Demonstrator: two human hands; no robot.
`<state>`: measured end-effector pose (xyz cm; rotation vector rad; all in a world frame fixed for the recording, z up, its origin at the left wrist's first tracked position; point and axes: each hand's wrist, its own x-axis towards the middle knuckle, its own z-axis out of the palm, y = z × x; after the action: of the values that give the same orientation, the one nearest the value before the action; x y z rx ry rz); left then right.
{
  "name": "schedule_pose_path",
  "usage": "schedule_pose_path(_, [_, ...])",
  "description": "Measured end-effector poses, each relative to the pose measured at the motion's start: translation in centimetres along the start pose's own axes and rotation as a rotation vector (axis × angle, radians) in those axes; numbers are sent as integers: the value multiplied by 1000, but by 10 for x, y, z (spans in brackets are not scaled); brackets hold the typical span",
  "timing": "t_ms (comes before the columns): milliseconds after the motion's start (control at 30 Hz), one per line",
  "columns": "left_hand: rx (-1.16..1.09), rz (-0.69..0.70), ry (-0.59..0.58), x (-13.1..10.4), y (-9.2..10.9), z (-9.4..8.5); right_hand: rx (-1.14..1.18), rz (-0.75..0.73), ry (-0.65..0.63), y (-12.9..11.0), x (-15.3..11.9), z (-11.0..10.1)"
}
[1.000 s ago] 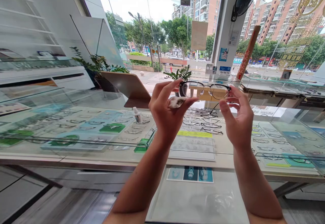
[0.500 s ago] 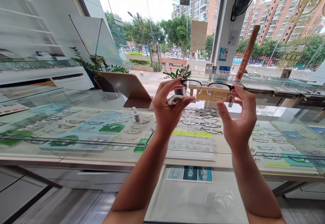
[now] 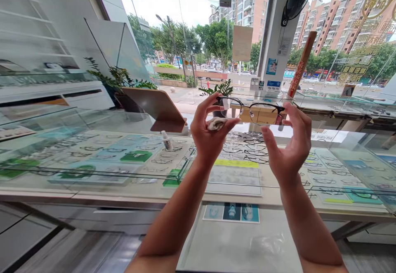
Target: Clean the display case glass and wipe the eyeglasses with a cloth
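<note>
1. Head view, at centre: you hold a pair of black-and-clear eyeglasses (image 3: 265, 107) aloft above the glass showcase (image 3: 148, 199); the lenses face you, with the frame's right end dipping slightly and a tan box (image 3: 246, 119) behind.

2. Head view, your left hand (image 3: 206, 141): forefinger and thumb grasp the frame's left end, a white, cloth-like wad (image 3: 217, 123) tucked in the palm; whether the thumb meets the rim or lens cannot be told.

3. Head view, your right hand (image 3: 291, 151): the fingers grasp the opposite corner; the thumb stands just below the right lens, its contact unclear.

4. Head view, handling: a light, even hold at both corners should spare the frame a twist; thumbs best sit clear of the lenses, where they could smudge; levelling the dipped end would likely help; the wad is better off the lens.

5. Head view, below: rows of display frames (image 3: 257, 158) lie beneath; a white spray bottle (image 3: 167, 141) stands to your left.
</note>
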<state>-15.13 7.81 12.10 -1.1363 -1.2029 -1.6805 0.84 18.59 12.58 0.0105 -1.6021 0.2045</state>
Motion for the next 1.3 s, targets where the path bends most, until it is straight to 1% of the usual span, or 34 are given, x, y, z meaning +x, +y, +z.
schedule_pose_path(67, [73,41,62,-1,5,0,122,130,-3,1,0,2])
schedule_pose_path(133, [151,96,95,-1,10,0,250,274,-12,3,1,3])
schedule_pose_path(233, [209,178,102,0,14,-2,401,451,-9,5,4,3])
schedule_pose_path(300, [195,205,93,-1,12,-2,455,515,12,6,7,1])
schedule_pose_path(433, [159,215,66,-3,5,-1,489,564,69,7,9,-1])
schedule_pose_path(567, [137,239,57,-3,3,-1,533,604,89,8,9,-2])
schedule_pose_path(733, [108,252,37,-1,3,-1,637,661,60,9,11,-4])
schedule_pose_path(933, [46,237,12,-1,-3,1,805,777,-14,12,14,-5])
schedule_pose_path(1100, [27,194,-13,-1,-4,1,813,780,-65,15,14,-5])
schedule_pose_path(1200, [3,165,-20,-1,-2,1,802,767,-62,18,13,-4])
schedule_pose_path(1300, [-28,112,-38,-1,0,2,733,732,-57,24,12,-4])
